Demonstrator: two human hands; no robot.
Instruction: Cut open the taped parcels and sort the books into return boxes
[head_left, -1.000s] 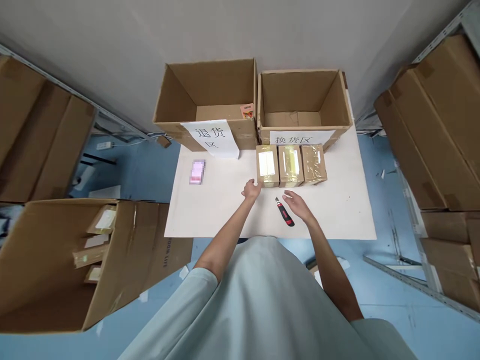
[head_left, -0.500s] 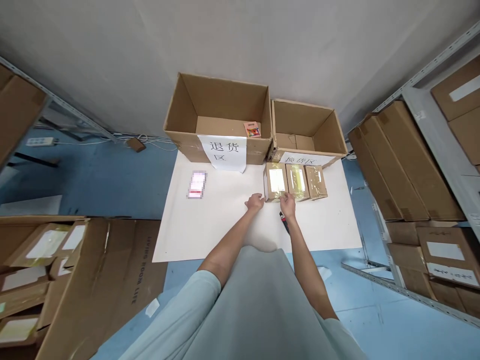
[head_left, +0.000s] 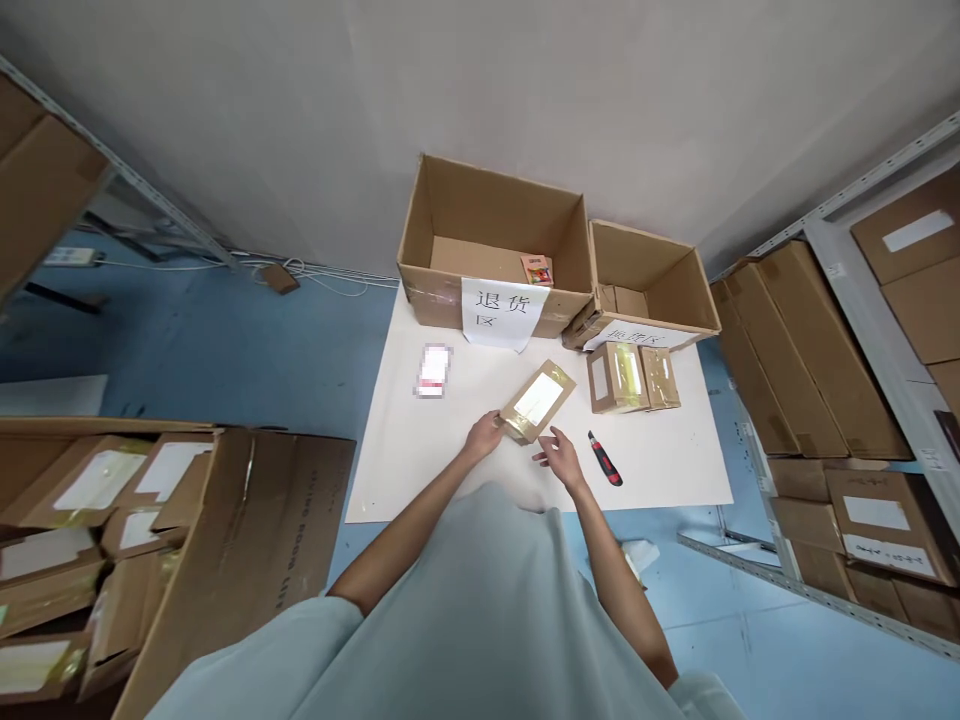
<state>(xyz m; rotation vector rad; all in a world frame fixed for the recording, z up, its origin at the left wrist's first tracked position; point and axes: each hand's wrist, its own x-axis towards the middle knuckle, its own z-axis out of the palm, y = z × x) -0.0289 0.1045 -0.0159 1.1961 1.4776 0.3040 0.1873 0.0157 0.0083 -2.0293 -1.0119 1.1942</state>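
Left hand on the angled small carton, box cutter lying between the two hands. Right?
Not quite: the box cutter lies to the right of the right hand, not between the hands, as the head view shows. The left hand is on the angled small carton.

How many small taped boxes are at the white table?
3: an angled box in the left hand; a middle box and a rightmost box in front of the smaller open carton.

I found one oblong brown carton [head_left: 534, 404], closed, white label [head_left: 538, 397] upward, yellowish tape [head_left: 519, 425] at both ends. My left hand [head_left: 485, 436] gripped its near left corner; it was at my twelve o'clock, its long axis toward one.
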